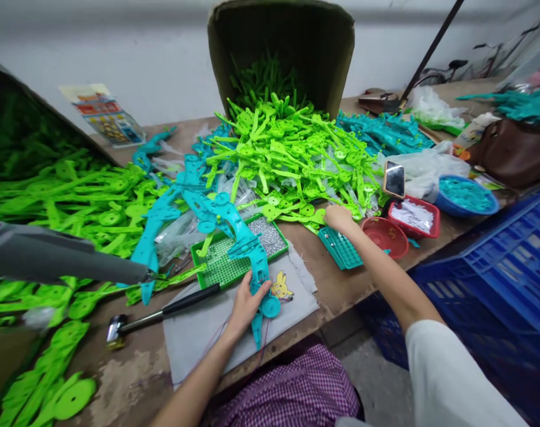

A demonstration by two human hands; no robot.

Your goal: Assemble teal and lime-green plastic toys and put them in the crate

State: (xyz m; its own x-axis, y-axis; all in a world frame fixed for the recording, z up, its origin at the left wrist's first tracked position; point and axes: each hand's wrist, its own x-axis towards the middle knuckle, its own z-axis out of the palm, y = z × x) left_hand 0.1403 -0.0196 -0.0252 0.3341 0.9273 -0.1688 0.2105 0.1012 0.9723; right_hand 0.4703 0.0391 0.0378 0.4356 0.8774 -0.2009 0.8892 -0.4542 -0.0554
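My left hand [247, 299] grips the near end of a long turquoise plastic piece [254, 258] with a round disc, thumb on top. That piece lies over a green perforated tray [216, 264] with small silver metal bits at its right end. My right hand [339, 219] is at the far end of a small teal tray [343, 249], by the edge of the lime-green plastic parts [292, 151]. Its fingers are curled, and what is in them is hidden. A grey cloth [194, 341] with a yellow cartoon figure lies under the left hand.
A hammer [163, 314] lies on the left. Above it, a grey machine arm [65, 255] reaches in. Right of the teal tray are a red bowl [388, 237], a red basket [432, 207] of white pieces, a phone [393, 179] and blue crates [488, 267]. A tipped box [216, 53] spills green parts.
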